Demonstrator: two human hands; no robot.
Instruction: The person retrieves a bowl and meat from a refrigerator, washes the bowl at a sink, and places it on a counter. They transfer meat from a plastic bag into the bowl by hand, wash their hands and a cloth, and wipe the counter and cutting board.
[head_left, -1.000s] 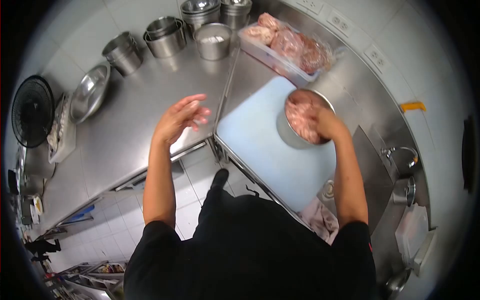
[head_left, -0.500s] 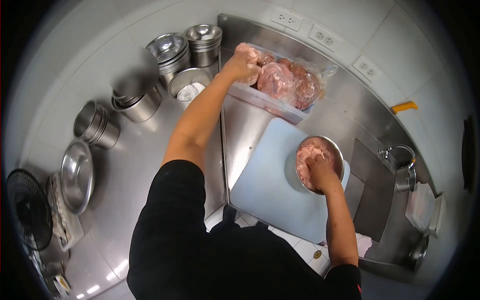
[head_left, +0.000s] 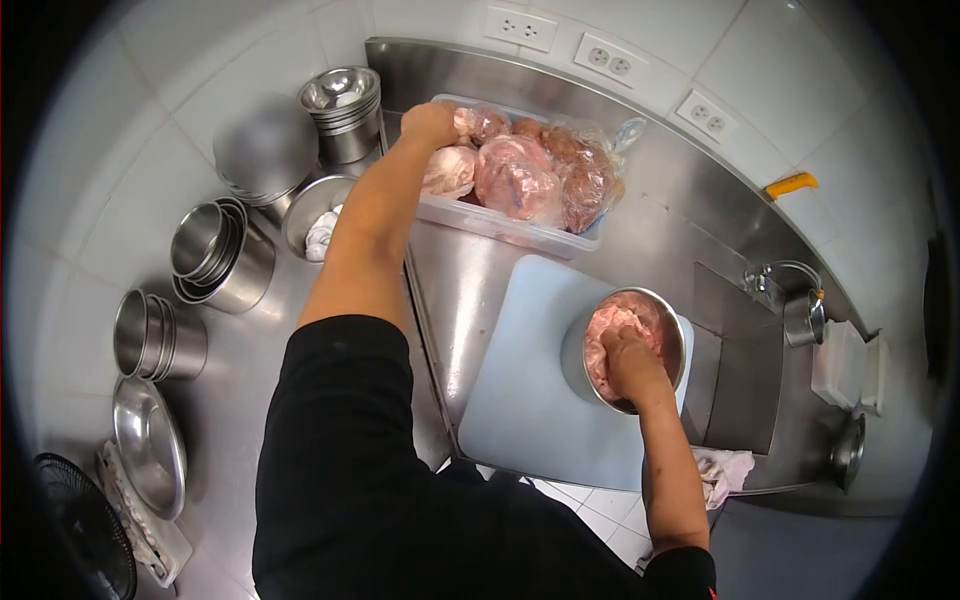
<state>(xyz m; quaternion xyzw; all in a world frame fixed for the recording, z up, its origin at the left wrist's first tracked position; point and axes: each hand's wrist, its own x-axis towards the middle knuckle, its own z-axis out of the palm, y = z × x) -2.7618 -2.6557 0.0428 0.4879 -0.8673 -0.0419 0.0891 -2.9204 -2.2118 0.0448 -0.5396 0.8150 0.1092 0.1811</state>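
Beyond the cutting board, my left hand [head_left: 428, 124] is closed at the back left corner of a clear plastic tub [head_left: 500, 222], on the edge of a plastic bag of raw meat [head_left: 465, 122]; its fingertips are partly hidden. Several more wrapped meat bundles fill the tub, among them a large pink one [head_left: 517, 178]. My right hand [head_left: 634, 366] reaches into a steel pot [head_left: 672, 318] with its fingers curled into pale pink raw meat [head_left: 610, 325]. That pot stands on a light blue cutting board [head_left: 535, 400].
Stacked steel pots [head_left: 225, 255] and bowls [head_left: 345, 100] line the left counter, with an oval steel bowl [head_left: 150, 445] nearer. On the right are a sink [head_left: 740, 400], a faucet [head_left: 765, 285] and a pink cloth [head_left: 725, 472]. A yellow handle [head_left: 792, 185] sticks out at the back edge.
The view has shifted, so the tub appears further left. My left hand has moved back towards the tub's far left corner. My right hand stays in the pot.
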